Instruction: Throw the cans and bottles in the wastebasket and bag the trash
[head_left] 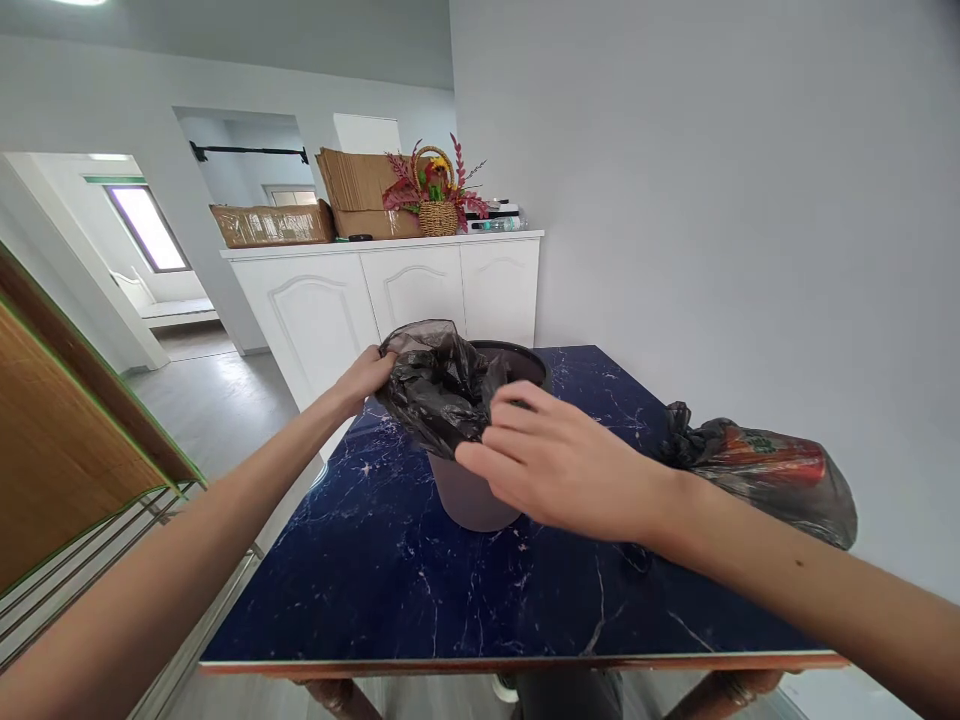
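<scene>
A thin black plastic bag (439,395) is spread over the left and front of a dark grey bin (476,497), which stands upright on the blue marble-patterned table (360,590). The bin's black rim shows at its back right. My left hand (367,375) grips the bag's edge at the left, its fingertips partly hidden by the plastic. On the near right side of the opening, my right hand (544,455) has its fingers curled closed on the bag's edge.
A tied dark bag (780,480) with a red item inside lies at the table's right, beside my right forearm. Behind the table stands a white cabinet (420,290) bearing cardboard boxes (274,225) and a flower basket (438,217). A wooden chair (67,420) is at the left.
</scene>
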